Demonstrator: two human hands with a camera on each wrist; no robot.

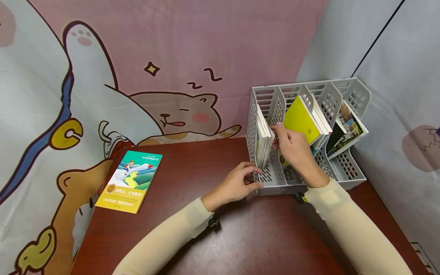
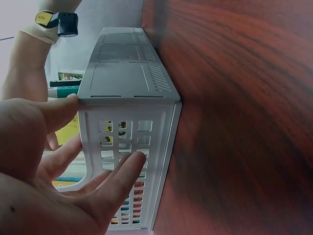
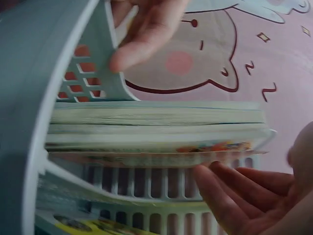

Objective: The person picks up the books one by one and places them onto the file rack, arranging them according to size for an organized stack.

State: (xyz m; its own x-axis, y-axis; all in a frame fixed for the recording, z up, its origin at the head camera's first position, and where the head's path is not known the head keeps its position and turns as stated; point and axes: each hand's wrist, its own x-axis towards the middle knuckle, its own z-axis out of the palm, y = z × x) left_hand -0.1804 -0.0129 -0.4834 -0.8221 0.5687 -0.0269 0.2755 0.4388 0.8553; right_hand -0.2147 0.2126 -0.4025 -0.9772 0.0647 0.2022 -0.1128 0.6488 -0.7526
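Note:
A grey file rack [image 1: 280, 189] stands on the table. In its leftmost compartment several thin books [image 1: 262, 141] stand upright, leaning on the left wall. My right hand [image 1: 295, 147] reaches into that compartment from the right; its extended fingertips are at the outermost book's cover, as the right wrist view shows. At the rack's front left corner is my left hand [image 1: 237, 183]. In the left wrist view its thumb touches the corner edge, and a nearly straight finger lies along the perforated side wall [image 2: 146, 127].
A yellow book [image 1: 300, 118] and white-edged books lean in the rack's middle compartments. Dark-covered books [image 1: 348, 131] tilt in the right one. A green and yellow book [image 1: 132, 181] lies flat on the table [image 1: 192, 168] at left. Cartoon-printed cloth [image 1: 206, 46] hangs behind.

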